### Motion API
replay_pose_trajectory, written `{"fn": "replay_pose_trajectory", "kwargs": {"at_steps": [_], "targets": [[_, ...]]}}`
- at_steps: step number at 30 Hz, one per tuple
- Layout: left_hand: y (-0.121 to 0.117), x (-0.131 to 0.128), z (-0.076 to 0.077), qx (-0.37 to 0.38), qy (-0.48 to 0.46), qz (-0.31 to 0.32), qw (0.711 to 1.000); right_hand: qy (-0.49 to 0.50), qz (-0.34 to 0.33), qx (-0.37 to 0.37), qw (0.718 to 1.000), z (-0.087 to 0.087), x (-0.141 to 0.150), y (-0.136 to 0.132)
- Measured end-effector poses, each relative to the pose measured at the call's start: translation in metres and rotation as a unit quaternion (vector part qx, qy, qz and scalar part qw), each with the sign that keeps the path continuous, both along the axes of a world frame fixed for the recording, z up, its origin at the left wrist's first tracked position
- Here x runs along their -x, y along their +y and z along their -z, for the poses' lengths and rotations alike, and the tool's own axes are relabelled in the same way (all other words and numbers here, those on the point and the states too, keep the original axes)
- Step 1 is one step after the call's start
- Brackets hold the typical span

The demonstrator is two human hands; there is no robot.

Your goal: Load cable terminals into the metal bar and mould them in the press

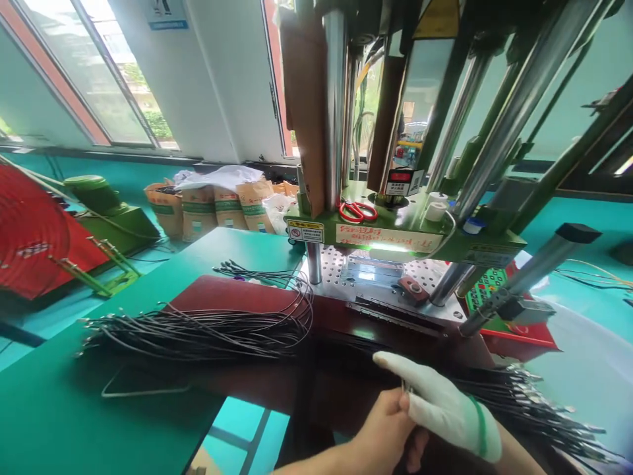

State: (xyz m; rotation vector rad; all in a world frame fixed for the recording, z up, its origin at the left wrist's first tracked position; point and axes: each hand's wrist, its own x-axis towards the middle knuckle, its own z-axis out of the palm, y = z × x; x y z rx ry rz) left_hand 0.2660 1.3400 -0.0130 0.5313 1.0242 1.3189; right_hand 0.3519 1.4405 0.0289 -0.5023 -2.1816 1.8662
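1. Pinching a small metal terminal [406, 387] on the end of a black cable, the bare left hand [383, 429] is curled shut around it.
2. Pressed beside it, the white-gloved right hand [448, 406] has its fingers stretched forward; whether it grips anything, I cannot tell.
3. A loose bunch of black cables [524, 402] trails right from under the glove, its metal ends fanned out, seemingly so single ends can be separated.
4. A second bunch of cables [208, 333] lies across a dark red board [222, 297] and the green surface [99, 389], probably placed for easy reach.
5. Ahead of the hands, the board's edge meets the steel bed [326, 270] of a green press [390, 227], whose chrome columns [335, 99] limit side room. Red scissors [357, 211] sit on its ledge.
6. Beyond the surface's near edge, a gap shows teal floor [237, 435].
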Motion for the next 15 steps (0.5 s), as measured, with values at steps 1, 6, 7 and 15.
{"fn": "replay_pose_trajectory", "kwargs": {"at_steps": [1,6,7,15], "targets": [[0.002,0.001,-0.003,-0.002,0.0,-0.005,1.0,-0.002,-0.006,-0.009,1.0,0.001,0.0,0.003],[0.009,0.021,-0.009,0.012,-0.03,-0.074,0.997,-0.09,0.112,-0.254,0.956,0.018,0.005,0.049],[0.009,0.026,-0.008,0.008,-0.03,-0.095,0.995,-0.156,0.134,-0.345,0.916,0.023,0.008,0.059],[-0.001,0.044,0.003,-0.008,-0.051,-0.159,0.986,-0.336,0.034,-0.506,0.793,0.028,0.034,0.081]]}}
